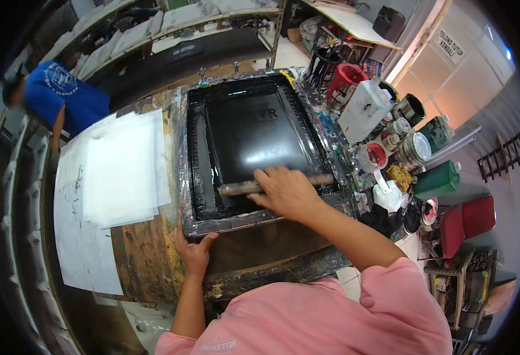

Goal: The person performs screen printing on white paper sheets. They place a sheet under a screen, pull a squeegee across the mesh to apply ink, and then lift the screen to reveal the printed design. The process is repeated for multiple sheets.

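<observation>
A screen-printing frame [236, 224] lies on the worktable before me, its mesh coated with wet, glossy black ink [254, 139]. My right hand [286, 192] is closed over a long squeegee [236, 189], which spans the near part of the mesh, slightly slanted. The squeegee's blade edge is hidden. At the near left corner of the frame, my left hand [193, 253] grips the rim, thumb on the near side; its other fingers are partly hidden under or behind the edge.
A stack of white sheets [124, 171] lies left of the frame. Ink cans, a white jug [365, 109], a red bucket [346, 81] and a green container [437, 180] crowd the right side. A person in a blue shirt [65, 92] stands far left by racks. A red chair [467, 222] is at right.
</observation>
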`<action>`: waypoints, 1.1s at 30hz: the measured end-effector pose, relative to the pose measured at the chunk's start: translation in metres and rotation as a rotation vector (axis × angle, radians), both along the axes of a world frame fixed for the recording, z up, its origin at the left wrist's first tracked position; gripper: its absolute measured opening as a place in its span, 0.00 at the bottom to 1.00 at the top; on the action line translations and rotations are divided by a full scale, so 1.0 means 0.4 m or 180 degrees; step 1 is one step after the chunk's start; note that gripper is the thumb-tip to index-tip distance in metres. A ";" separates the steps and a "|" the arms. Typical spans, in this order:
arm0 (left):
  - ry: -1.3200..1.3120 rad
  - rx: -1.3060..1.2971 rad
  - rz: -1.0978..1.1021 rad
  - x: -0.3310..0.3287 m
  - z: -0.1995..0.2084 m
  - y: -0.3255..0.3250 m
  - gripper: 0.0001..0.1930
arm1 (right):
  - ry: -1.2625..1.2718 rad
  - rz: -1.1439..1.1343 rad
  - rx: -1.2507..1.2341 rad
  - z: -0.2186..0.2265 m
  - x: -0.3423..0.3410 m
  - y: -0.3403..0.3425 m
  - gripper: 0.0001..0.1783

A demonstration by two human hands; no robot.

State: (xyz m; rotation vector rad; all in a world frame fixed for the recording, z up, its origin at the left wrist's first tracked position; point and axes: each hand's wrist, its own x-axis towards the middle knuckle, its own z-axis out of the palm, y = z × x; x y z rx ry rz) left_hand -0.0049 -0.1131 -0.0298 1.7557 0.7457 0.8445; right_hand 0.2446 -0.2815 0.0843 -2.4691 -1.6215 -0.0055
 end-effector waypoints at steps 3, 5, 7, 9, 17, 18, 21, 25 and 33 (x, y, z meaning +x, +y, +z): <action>-0.0615 0.0011 0.0219 0.050 0.105 -0.006 0.55 | -0.0200 0.0200 0.0553 0.144 -0.030 -0.042 0.23; -0.0803 0.0349 0.0372 0.088 0.197 0.022 0.52 | -0.0695 0.0294 0.0950 0.252 -0.006 -0.027 0.21; -0.1150 0.0797 0.0457 0.156 0.268 0.070 0.50 | -0.1204 0.0176 0.1398 0.351 0.046 0.037 0.20; -0.2121 0.0836 0.0234 0.266 0.293 0.157 0.54 | -0.1394 0.0053 0.1717 0.436 0.090 0.098 0.20; 0.0581 0.3075 0.0007 0.687 -0.021 0.501 0.09 | -0.1455 -0.0288 0.1583 0.570 0.150 0.190 0.23; 0.0782 0.3689 0.0004 0.713 -0.051 0.515 0.09 | -0.1437 -0.0255 0.1591 0.570 0.151 0.191 0.23; 0.0076 0.3159 -0.0120 0.748 -0.062 0.522 0.07 | -0.1413 -0.0200 0.1599 0.569 0.152 0.196 0.23; 0.0434 0.1113 -0.0596 0.701 0.058 0.519 0.07 | -0.1436 -0.0157 0.1678 0.565 0.152 0.196 0.24; 0.0031 0.0455 0.0844 0.123 -0.015 0.549 0.11 | -0.1542 -0.0187 0.1865 0.517 0.117 0.167 0.24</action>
